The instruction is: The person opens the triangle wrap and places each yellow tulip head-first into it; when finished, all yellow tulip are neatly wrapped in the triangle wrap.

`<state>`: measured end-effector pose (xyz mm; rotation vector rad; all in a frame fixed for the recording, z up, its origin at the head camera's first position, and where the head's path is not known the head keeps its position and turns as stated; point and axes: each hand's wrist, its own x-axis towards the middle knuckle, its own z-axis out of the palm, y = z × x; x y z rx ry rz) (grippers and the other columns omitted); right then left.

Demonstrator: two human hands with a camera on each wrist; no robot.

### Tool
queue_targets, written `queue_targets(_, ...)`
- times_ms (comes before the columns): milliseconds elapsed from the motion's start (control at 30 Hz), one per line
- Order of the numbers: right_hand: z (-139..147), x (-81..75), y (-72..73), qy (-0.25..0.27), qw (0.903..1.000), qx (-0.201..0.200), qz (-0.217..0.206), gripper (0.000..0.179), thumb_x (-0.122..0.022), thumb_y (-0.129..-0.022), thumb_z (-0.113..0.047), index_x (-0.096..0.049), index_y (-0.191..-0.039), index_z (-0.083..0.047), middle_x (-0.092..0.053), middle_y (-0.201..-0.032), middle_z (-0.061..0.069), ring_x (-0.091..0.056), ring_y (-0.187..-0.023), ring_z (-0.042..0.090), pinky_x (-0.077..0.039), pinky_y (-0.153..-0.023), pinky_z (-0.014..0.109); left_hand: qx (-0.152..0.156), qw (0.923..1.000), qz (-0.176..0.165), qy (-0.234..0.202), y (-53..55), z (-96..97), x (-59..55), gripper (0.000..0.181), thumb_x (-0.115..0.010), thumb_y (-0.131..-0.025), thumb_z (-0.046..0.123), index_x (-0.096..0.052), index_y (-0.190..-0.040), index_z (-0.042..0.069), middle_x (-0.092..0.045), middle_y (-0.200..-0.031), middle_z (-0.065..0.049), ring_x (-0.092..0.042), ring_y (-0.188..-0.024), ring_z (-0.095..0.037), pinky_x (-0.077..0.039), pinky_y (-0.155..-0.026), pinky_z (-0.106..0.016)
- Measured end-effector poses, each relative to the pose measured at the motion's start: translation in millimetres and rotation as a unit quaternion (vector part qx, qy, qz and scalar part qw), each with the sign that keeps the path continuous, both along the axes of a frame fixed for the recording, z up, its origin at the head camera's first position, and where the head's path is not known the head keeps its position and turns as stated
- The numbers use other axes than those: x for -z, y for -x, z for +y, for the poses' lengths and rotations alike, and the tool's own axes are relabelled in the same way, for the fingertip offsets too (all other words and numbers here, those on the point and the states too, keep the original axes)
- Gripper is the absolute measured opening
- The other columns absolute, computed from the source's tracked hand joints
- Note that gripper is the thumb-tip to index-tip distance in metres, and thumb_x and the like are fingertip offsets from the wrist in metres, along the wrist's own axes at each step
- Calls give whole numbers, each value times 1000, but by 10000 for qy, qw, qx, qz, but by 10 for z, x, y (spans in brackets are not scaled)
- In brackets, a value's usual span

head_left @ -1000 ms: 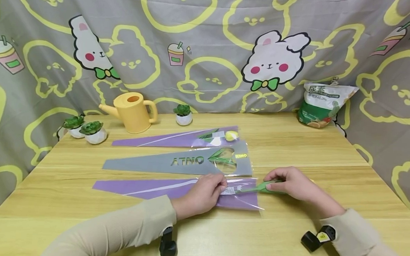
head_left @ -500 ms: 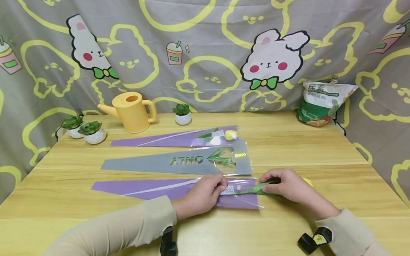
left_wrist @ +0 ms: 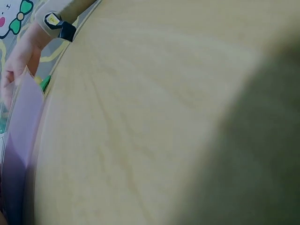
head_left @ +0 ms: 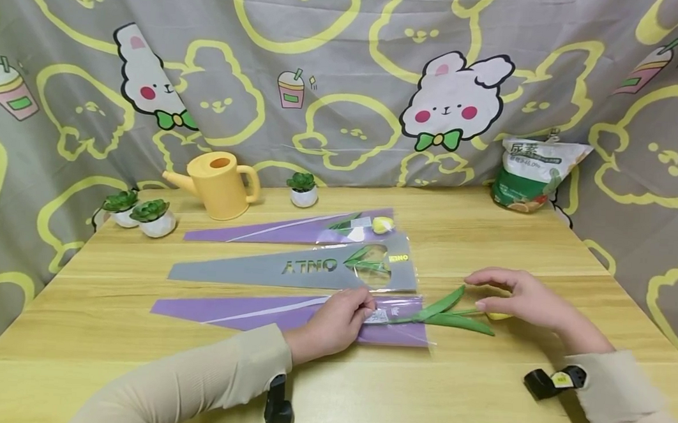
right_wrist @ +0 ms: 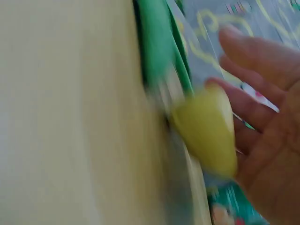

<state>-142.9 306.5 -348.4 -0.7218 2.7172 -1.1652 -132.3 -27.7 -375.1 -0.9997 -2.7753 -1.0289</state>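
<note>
In the head view my left hand (head_left: 336,320) pinches a purple flower sleeve (head_left: 207,310) with a clear front, the nearest of three. A yellow tulip (head_left: 449,313) has its stem partly inside this sleeve; its green leaves and bloom stick out at the right end. My right hand (head_left: 532,305) hovers around the bloom, fingers spread apart. The right wrist view shows the yellow bloom (right_wrist: 206,129) beside the loosely extended fingers, not gripped. The left wrist view catches only the purple sleeve (left_wrist: 26,126) at its left edge; the left fingers are mostly out of frame.
Behind lie a grey sleeve (head_left: 226,269) and another purple sleeve (head_left: 257,228), each with a tulip inside. A yellow watering can (head_left: 219,186), small potted succulents (head_left: 157,221) and a white-green bag (head_left: 533,174) stand along the back of the wooden table (head_left: 398,393).
My right hand has let go of the tulip's leaves and moved right to the bloom; the leaves now spread open. The left hand stays on the sleeve.
</note>
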Motion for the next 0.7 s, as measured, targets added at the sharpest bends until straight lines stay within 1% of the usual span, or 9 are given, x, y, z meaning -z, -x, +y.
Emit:
queue_targets(67,150,42,11,21,9998,-218,24,38,-70,-82,-15,-61,-118,-9,-60,-120,0,-46,-107,-11,-37,-87,10,-12,10000,-37,-9,-3,-3,-1,8,-54,-92,11,-53,-84,12,-58,-81,2,-51,-78,-13,-44,-76,-29)
queue_targets(133,283,85,25,214,9983,-528,-90,41,-69,-82,-10,-57,-121,-4,-57,-122,-3,-45,-109,-11,-35,-88,7,-16,10000,-63,-25,-4,-6,-1,8,-54,-93,11,-53,-84,12,-57,-81,2,-51,-78,-13,-44,-76,-29)
queue_targets(233,431,138,44,678,9916,-1008,-445,45,-65,-82,-1,-51,-124,5,-55,-126,-9,-46,-112,-8,-35,-89,7,-40,10000,-79,-36,-10,-11,-2,8,-54,-93,12,-53,-84,13,-57,-81,2,-51,-78,-12,-44,-76,-28)
queue_targets(300,485,164,51,891,9861,-1234,-668,45,-62,-83,3,-49,-125,7,-55,-126,-11,-48,-113,-6,-37,-89,8,-45,10000,-75,-34,-12,-13,0,8,-54,-93,12,-53,-84,13,-57,-81,2,-51,-77,-12,-44,-75,-28)
queue_targets(367,508,177,54,953,9830,-1316,-852,43,-61,-84,4,-49,-125,7,-56,-123,-14,-50,-109,-4,-39,-86,10,-50,10000,-70,-31,-12,-14,2,8,-54,-93,12,-53,-84,13,-57,-80,3,-50,-77,-12,-44,-75,-28)
queue_targets(533,487,173,67,892,9823,-1252,-1066,37,-60,-85,3,-54,-121,1,-59,-111,-14,-54,-90,0,-45,-74,17,-59,10000,-70,-26,-13,-17,-2,8,-54,-92,12,-53,-84,13,-58,-81,2,-51,-77,-12,-44,-75,-28)
queue_targets(600,471,164,70,962,9814,-1245,-1104,36,-60,-85,4,-55,-120,0,-60,-109,-14,-54,-87,1,-46,-71,19,-52,10000,-55,-15,-15,-17,-5,8,-54,-92,12,-54,-85,13,-59,-83,2,-52,-77,-12,-44,-75,-28)
queue_targets(700,452,153,65,1148,9786,-1293,-1111,35,-60,-84,5,-56,-118,0,-60,-109,-14,-56,-87,3,-47,-72,19,-19,10000,5,-1,-21,-11,-10,7,-55,-92,12,-55,-86,13,-62,-87,1,-54,-79,-12,-45,-76,-28)
